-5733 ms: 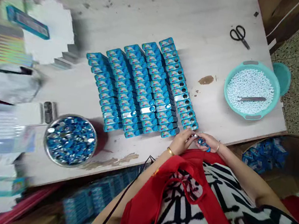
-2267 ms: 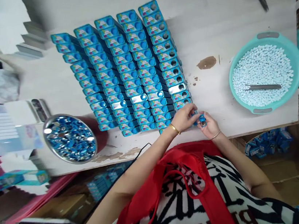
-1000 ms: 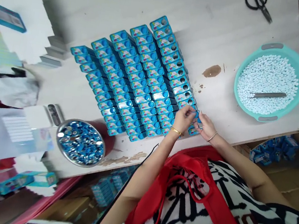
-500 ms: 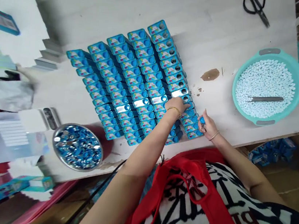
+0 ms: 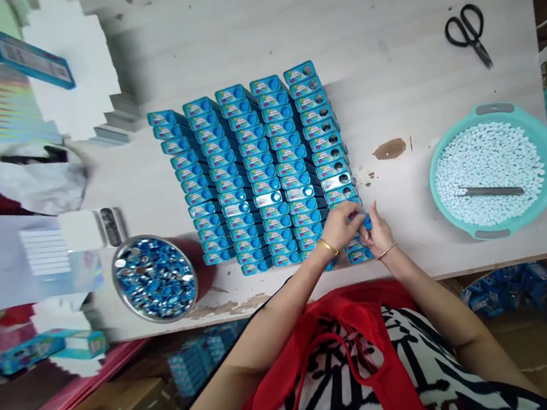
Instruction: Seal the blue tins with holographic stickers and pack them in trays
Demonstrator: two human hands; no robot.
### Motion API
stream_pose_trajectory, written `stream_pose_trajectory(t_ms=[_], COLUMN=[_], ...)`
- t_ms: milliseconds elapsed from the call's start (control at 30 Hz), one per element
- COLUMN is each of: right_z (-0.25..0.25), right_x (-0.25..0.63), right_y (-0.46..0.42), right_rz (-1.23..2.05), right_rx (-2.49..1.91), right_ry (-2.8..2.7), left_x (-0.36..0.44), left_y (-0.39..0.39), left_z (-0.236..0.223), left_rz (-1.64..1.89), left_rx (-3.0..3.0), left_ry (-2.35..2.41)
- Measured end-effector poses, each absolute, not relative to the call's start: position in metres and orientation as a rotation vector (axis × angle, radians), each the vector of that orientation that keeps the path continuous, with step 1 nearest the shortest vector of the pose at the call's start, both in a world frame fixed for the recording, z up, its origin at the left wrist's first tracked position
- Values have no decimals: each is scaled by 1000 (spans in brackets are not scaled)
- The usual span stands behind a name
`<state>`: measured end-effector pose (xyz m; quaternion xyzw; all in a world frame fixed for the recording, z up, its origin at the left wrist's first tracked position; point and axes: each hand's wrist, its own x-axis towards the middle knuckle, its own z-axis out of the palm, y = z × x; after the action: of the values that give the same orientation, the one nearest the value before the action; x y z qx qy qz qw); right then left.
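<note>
Blue tins [image 5: 280, 140] stand on end in several close rows, their small tops facing up. In the rightmost row the far tins show dark round holes [image 5: 322, 112], while the nearest ones [image 5: 360, 255] have blue round caps. Beside that row my right hand [image 5: 380, 235] is curled around several small blue caps [image 5: 367, 221]. My left hand [image 5: 342, 226] meets it at the fingertips in a pinch, over the near end of the row. What sits between the left fingers is hidden. Left of the rows, a steel pot [image 5: 113, 291] holds many loose blue and silver caps.
A teal basin [image 5: 435, 203] of white pellets with a scoop-like strip [image 5: 491, 191] stands at the right. Black scissors [image 5: 470, 33] lie at the far right. White card stacks [image 5: 75, 64] and papers are at the left. Below the table's right edge is a carton [image 5: 529, 333].
My left hand reached onto the right row half a second ago and has come back to my right hand. Over the earlier frames, caps appeared on that row's near tins. The view shifts slightly.
</note>
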<state>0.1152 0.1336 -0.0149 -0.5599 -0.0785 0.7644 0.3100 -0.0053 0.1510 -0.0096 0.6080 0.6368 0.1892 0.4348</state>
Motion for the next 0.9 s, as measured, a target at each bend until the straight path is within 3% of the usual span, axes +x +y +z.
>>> stream_pose_trajectory(t_ms=[167,333,533,633,900], right_z=[-20,-22,-27,-28,-23], right_x=[121,130,126,123,106], right_y=[144,144,145,147,157], right_rz=[1949,1969,1975,1976,2019], right_rx=[-1445,-1455,-1478,-1493,-1493], right_ry=[-263,-306,-415,-449,-316], left_x=[-29,-32,-26,-24,-11], left_y=[207,237,244,235,166], left_z=[-23,-31,-27,-15,0], left_rz=[114,-439,-631,-530,392], left_rx=[1452,1503,1548,1603,1739], left_ry=[1962,1923,1879,1889,1461])
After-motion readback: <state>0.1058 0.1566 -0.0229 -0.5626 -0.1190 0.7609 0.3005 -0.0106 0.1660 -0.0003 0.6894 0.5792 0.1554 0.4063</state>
